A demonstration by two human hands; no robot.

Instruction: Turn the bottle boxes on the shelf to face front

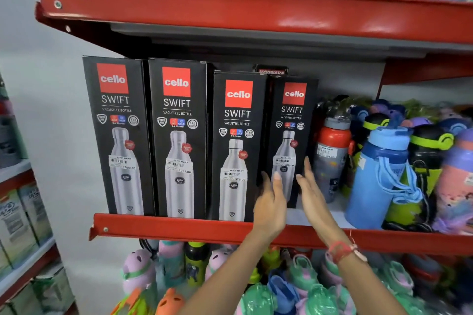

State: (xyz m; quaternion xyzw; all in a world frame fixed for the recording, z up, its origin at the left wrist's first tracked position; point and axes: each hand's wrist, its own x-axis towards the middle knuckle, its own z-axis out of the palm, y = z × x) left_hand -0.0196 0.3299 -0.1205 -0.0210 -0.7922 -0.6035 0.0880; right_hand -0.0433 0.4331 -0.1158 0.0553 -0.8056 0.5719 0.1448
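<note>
Several black Cello Swift bottle boxes stand upright in a row on the red shelf (pixel 179 227), printed fronts outward. The two tall ones (pixel 117 135) (pixel 179 140) are at the left, a shorter one (pixel 236 146) follows, and the smallest (pixel 291 135) sits further back on the shelf at the right. My left hand (pixel 271 199) is at the lower left edge of the smallest box, fingers apart. My right hand (pixel 309 186) is at its lower right edge, fingers spread. Neither hand grips it.
Loose bottles crowd the shelf to the right: a red-and-grey one (pixel 332 156), a blue one (pixel 378 176) and several more. A Modware box (pixel 272 71) peeks from behind. Boxes fill the upper shelf (pixel 256 15). Colourful children's bottles (pixel 294 289) lie below.
</note>
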